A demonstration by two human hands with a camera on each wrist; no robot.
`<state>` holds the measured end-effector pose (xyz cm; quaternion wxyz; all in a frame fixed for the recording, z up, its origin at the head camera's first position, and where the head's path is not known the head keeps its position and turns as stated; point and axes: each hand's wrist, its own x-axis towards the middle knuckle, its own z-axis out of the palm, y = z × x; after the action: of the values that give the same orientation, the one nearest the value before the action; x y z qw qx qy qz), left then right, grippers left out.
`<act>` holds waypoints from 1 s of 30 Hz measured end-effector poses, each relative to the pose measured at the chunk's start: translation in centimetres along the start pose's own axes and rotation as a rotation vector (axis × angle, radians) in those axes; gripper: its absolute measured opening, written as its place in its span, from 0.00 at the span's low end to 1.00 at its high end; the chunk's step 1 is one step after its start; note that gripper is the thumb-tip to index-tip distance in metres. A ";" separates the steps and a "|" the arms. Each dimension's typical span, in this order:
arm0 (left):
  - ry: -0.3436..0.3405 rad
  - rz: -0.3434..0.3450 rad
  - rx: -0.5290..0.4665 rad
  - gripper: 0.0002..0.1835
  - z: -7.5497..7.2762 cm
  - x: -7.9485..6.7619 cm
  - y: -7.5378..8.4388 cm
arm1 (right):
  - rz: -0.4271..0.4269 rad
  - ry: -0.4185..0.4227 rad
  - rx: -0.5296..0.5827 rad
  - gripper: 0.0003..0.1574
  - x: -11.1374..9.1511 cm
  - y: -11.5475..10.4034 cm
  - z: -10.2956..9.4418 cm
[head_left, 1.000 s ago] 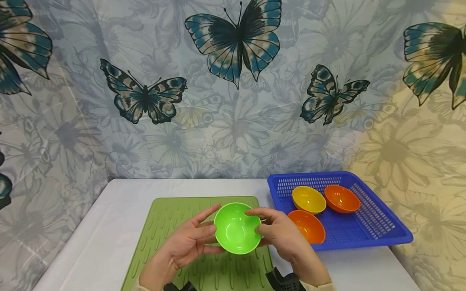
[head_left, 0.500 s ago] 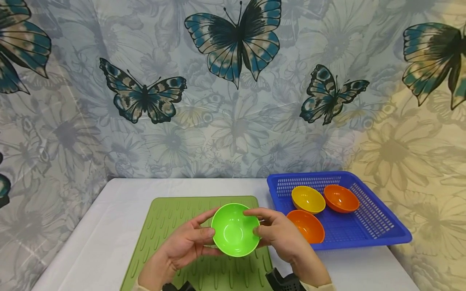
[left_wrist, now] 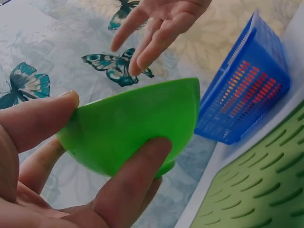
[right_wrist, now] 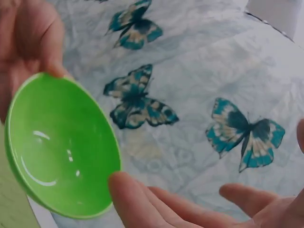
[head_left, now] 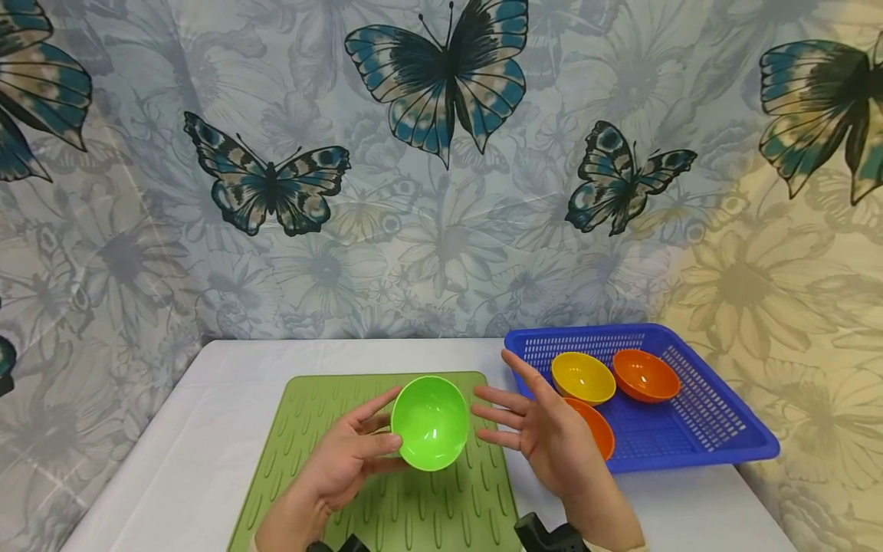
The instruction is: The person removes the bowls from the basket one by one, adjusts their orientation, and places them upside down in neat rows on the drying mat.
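A bright green bowl point(head_left: 431, 423) is held above the green mat, its hollow tilted toward the head camera. My left hand point(head_left: 348, 448) grips it from the left; in the left wrist view the thumb and fingers pinch the bowl point(left_wrist: 128, 126) by its rim and outer wall. To the right, my right hand point(head_left: 552, 433) is spread with straight fingers and holds nothing. In the head view a gap shows between its fingertips and the bowl. In the right wrist view its fingers point(right_wrist: 135, 202) appear close beside the rim.
The ridged green mat point(head_left: 310, 414) lies on a white-covered table point(head_left: 186, 437). At the right stands a blue basket point(head_left: 697, 452) containing a yellow bowl point(head_left: 583, 378), an orange bowl point(head_left: 646, 376) and another orange bowl point(head_left: 599, 429), partly behind my right hand. A butterfly-print cloth point(head_left: 448, 268) hangs behind.
My right hand has let go of the green bowl, opened and moved to the right. The left hand keeps its grip, and the bowl has shifted slightly left and up.
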<state>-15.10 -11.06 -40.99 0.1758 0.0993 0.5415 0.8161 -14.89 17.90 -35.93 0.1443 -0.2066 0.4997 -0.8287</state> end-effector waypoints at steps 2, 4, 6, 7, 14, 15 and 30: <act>0.012 0.020 0.037 0.39 0.0 -0.1 0.0 | 0.062 -0.113 0.186 0.40 0.0 0.1 -0.7; 0.027 0.040 0.083 0.39 0.1 -0.1 0.1 | 0.120 -0.178 0.318 0.43 0.0 0.3 -1.4; 0.042 0.060 0.135 0.39 0.4 -0.2 0.2 | 0.165 -0.201 0.392 0.45 0.0 0.6 -1.8; 0.047 0.071 0.163 0.39 0.5 -0.2 0.2 | 0.181 -0.202 0.421 0.46 0.0 0.7 -1.9; 0.078 0.189 0.384 0.36 1.7 -0.3 0.4 | 0.217 -0.197 0.549 0.48 0.1 1.2 -2.5; 0.079 0.211 0.425 0.36 1.8 -0.3 0.4 | 0.221 -0.191 0.564 0.48 0.1 1.2 -2.6; -0.093 0.719 1.305 0.39 1.9 -1.3 0.3 | 0.350 -0.180 0.593 0.50 0.2 2.0 -3.6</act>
<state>-13.33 -10.05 -39.96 -0.1740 0.3888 0.8420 0.3311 -16.72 19.64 -39.15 0.3812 -0.1394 0.2506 -0.8789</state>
